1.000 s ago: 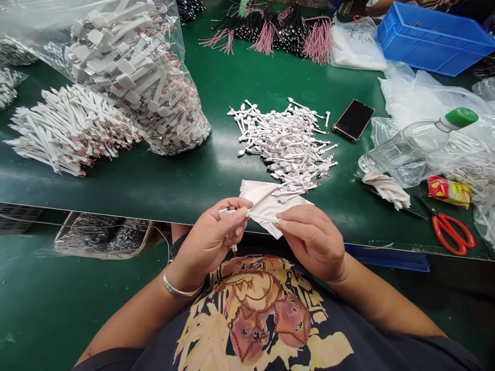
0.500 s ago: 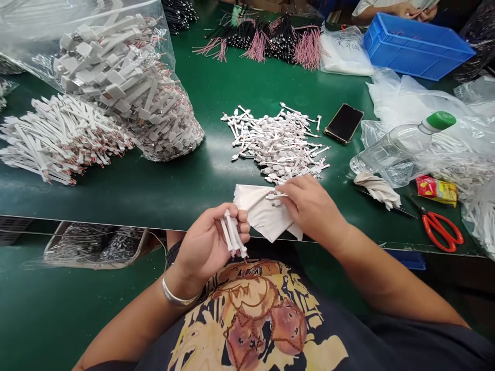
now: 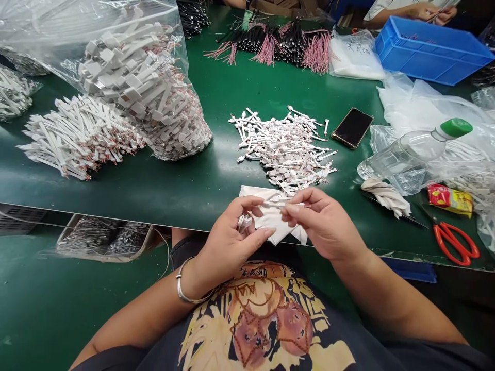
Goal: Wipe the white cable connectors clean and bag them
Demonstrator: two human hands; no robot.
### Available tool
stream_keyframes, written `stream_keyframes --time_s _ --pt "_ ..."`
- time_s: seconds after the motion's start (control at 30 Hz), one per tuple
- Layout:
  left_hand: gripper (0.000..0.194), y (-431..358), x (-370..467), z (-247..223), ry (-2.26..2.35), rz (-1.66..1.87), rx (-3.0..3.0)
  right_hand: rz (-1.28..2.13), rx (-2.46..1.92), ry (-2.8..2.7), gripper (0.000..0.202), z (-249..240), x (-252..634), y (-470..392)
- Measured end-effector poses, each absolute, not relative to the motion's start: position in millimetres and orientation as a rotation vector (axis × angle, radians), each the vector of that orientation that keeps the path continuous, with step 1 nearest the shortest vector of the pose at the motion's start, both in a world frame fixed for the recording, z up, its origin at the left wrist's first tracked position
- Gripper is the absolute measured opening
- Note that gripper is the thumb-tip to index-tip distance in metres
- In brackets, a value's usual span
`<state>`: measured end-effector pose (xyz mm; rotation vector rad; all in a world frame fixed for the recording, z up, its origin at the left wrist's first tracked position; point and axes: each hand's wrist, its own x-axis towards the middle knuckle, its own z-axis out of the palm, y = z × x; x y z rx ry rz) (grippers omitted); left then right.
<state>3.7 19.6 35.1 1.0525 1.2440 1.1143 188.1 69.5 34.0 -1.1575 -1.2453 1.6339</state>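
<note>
My left hand [image 3: 235, 237] curls around a small bunch of white cable pieces [image 3: 245, 222], its thumb and forefinger apart above the cloth. Facing it, my right hand [image 3: 323, 221] pinches a white cable piece between thumb and fingers; its fingertips partly hide the piece. Beneath both hands a white cloth [image 3: 270, 219] lies at the table's front edge, with a few white pieces at its upper part. Just beyond the cloth spreads a loose pile of short white cables [image 3: 286, 144].
A clear bag of white connectors [image 3: 147, 93] stands left beside another white cable pile [image 3: 77, 134]. To the right are a phone [image 3: 352, 127], a bottle [image 3: 410, 152], red-handled scissors [image 3: 456, 242] and a blue bin [image 3: 433, 49]. Another person's hands show behind.
My left hand has turned over and moved right, toward my right hand. My right hand has drawn back from the cloth with a white piece. The view has shifted slightly.
</note>
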Motion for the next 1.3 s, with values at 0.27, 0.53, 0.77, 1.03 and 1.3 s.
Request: stream_keyframes --time_s 0.27,0.53,0.77,1.03,1.3 --pt "0.016 18 -1 31 1.325 1.055 1.183 1.791 -1.108 -1.133 0.021 24 187 53" --pt "0.03 25 -1 25 0.959 1.057 0.522 1.418 -1.226 -1.656 0.022 31 190 50" --pt "0.021 35 3 26 0.822 1.322 0.252 1.535 -1.236 -1.639 0.033 37 161 57" --pt "0.015 52 -13 40 0.838 1.726 0.227 0.553 -0.936 -2.437 0.028 47 103 76" --pt "0.011 40 -32 54 1.033 2.185 0.807 0.518 -0.644 -2.581 0.026 64 44 84"
